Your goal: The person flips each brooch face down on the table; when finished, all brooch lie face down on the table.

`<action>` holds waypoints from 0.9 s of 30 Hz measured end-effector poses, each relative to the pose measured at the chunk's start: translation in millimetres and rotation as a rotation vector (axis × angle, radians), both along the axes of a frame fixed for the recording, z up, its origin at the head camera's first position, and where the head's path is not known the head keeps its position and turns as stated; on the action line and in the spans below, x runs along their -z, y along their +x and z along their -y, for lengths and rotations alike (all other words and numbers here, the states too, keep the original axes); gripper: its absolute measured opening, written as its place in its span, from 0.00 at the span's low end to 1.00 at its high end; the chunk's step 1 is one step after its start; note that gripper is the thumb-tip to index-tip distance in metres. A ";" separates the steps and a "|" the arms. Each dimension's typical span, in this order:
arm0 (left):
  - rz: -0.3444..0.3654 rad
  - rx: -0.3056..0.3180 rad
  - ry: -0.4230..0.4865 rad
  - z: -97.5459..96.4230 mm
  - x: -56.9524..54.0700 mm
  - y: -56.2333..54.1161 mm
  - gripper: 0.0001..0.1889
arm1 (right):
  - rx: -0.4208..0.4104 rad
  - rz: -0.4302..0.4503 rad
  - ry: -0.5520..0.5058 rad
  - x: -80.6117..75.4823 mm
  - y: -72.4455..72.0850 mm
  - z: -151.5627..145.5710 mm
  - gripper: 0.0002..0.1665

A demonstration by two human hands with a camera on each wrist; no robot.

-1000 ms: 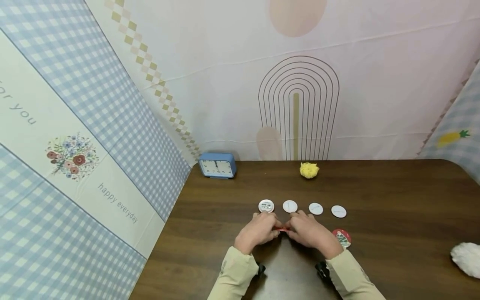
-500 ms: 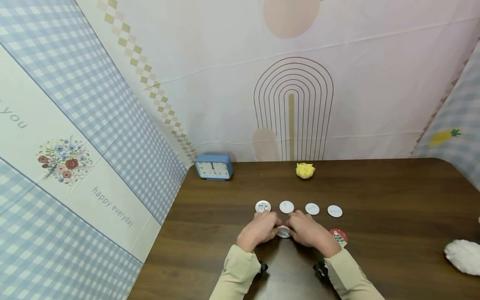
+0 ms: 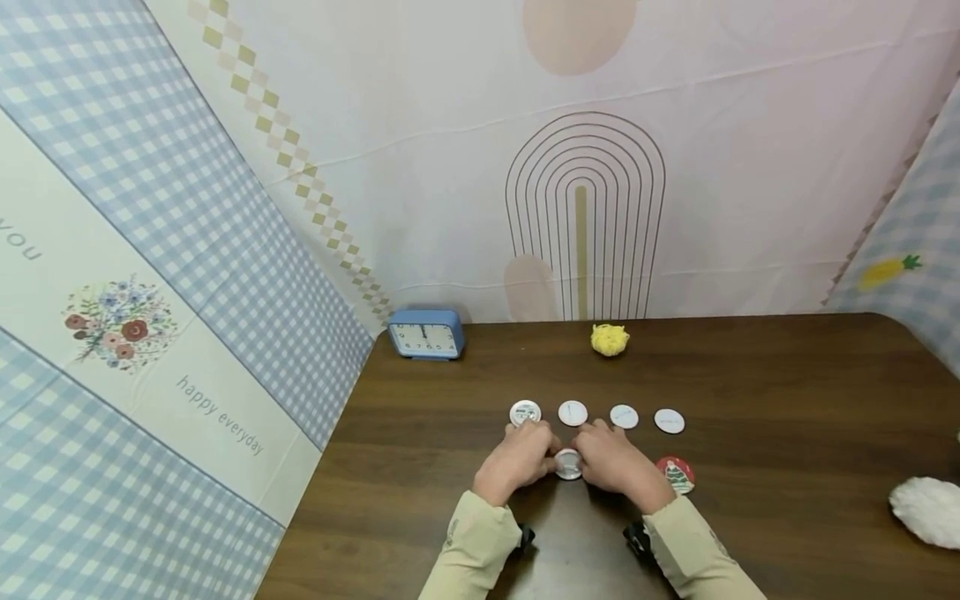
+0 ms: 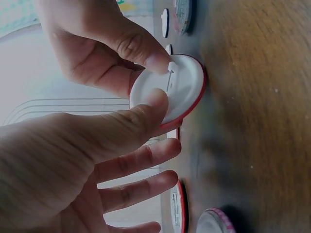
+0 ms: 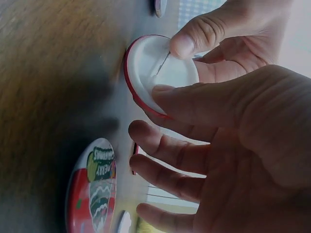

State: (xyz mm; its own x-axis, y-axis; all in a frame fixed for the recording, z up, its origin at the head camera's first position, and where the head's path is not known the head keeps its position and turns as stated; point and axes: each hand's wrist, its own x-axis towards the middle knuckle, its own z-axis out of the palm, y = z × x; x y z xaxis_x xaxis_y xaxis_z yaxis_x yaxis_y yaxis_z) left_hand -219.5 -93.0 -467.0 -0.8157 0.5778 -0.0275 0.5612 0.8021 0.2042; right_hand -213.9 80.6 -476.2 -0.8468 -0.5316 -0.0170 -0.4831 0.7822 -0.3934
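Observation:
A round pin-back badge (image 3: 568, 465) with a white back and red rim is held above the table between both hands. Its back, with a metal pin (image 5: 163, 64), faces the wrist cameras. My left hand (image 3: 517, 462) pinches one side, thumb on the back near the pin; its other fingers spread loosely in the left wrist view. The opposite side is pinched by my right hand (image 3: 617, 462), thumb also on the back. Beside the right wrist lies a red badge (image 3: 677, 475) with a Christmas tree, face up. A pink-rimmed round piece (image 4: 216, 221) sits near the left hand.
Beyond the hands, several white round badges lie in a row, from the leftmost badge (image 3: 525, 412) to the rightmost badge (image 3: 669, 421). Farther back stand a blue clock (image 3: 426, 335) and a yellow fuzzy ball (image 3: 609, 340). A white fluffy thing (image 3: 926, 510) lies at the right.
The badge between the hands has tilted from nearly edge-on to showing its white back. Both hands keep their hold in about the same place; the head view has shifted slightly.

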 end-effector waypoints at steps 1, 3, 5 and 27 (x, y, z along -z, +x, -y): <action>-0.001 -0.001 0.002 0.2 0.7 -0.2 0.15 | 0.008 0.004 -0.002 -0.3 -0.3 0.2 0.11; -0.002 -0.003 -0.002 0.5 1.2 -0.7 0.14 | 0.024 0.007 -0.006 -0.6 -1.3 0.7 0.12; -0.004 -0.006 -0.008 0.5 1.8 -1.2 0.14 | 0.037 0.008 -0.001 0.1 -2.5 1.2 0.13; -0.066 -0.059 -0.087 -6.5 8.1 2.1 0.11 | 0.096 -0.071 0.015 10.6 -5.3 6.2 0.19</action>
